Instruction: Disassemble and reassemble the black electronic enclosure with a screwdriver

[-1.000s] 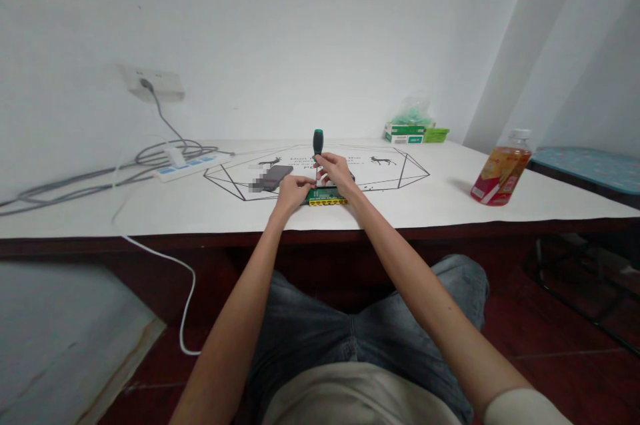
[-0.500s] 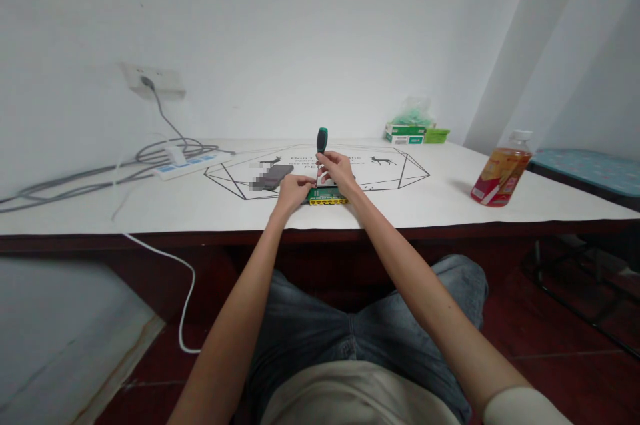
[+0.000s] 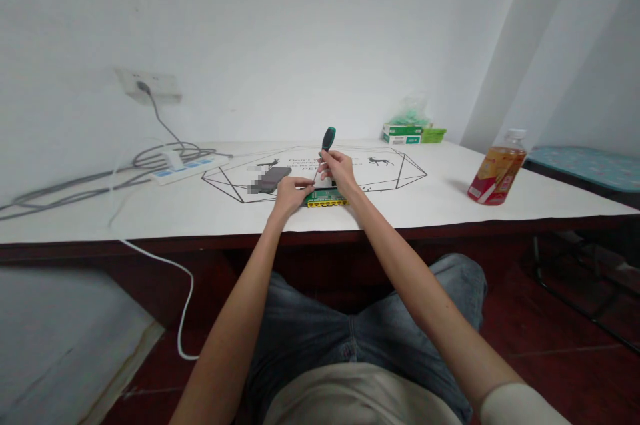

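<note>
A green circuit board (image 3: 325, 196) with a row of yellow ports along its front edge lies near the table's front edge. My right hand (image 3: 341, 170) is closed on a screwdriver (image 3: 329, 138) with a dark green and black handle. The screwdriver leans, its handle up to the right and its thin shaft pointing down at the board's back left corner. At that corner my left hand (image 3: 291, 194) rests with thumb and forefinger close together beside the screwdriver tip. Whatever lies between those fingers is too small to make out.
Left of the board lies a dark phone (image 3: 276, 178). A white power strip (image 3: 183, 170) and coiled grey cables (image 3: 145, 160) are farther left. A drink bottle (image 3: 497, 172) stands at the right. Green and white boxes (image 3: 403, 133) sit at the back against the wall.
The screwdriver has gone from nearly upright to leaning, its handle tipping to the right. Both hands stay at the board, and the view has shifted slightly.
</note>
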`<state>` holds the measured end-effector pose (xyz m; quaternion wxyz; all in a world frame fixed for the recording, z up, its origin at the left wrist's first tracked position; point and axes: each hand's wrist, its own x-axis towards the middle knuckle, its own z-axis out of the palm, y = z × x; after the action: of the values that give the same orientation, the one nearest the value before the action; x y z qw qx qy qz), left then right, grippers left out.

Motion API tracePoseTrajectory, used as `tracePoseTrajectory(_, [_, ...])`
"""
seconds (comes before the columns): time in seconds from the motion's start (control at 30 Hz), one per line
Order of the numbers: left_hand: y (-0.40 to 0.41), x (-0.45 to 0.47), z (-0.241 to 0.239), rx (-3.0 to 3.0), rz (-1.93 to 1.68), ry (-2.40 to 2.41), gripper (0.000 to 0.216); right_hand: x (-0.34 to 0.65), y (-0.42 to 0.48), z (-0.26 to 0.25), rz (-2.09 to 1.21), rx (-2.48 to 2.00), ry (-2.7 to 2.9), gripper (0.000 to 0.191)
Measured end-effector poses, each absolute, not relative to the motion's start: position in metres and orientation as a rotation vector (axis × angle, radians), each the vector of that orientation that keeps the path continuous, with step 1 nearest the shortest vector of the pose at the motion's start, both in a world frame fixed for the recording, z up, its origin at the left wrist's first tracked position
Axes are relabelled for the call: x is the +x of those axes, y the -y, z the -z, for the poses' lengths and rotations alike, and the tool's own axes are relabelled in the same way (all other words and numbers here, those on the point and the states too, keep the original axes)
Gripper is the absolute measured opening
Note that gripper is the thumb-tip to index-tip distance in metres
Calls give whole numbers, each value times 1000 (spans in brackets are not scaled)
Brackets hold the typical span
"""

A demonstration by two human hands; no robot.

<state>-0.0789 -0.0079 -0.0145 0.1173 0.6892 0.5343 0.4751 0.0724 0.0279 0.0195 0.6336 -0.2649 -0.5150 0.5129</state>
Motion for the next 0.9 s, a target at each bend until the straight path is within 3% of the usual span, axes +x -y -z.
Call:
tracePoseTrajectory(0.27, [16, -75, 7, 2069, -1463, -1686, 14, 141, -39, -22, -1043, -674, 1055, 27])
tracePoseTrajectory(0.43, [15, -47, 4, 2168, -1472, -1656, 16, 222, -44, -7, -806, -1020, 1130, 24])
tracePoseTrajectory(0.67, [25, 51, 2, 2566, -1044, -1602, 24, 276, -40, 16, -148, -1712, 1471, 15])
tracePoseTrajectory(0.9, [17, 104, 11, 2705, -785, -1662, 26, 267, -33, 20, -28, -1919, 1725, 28])
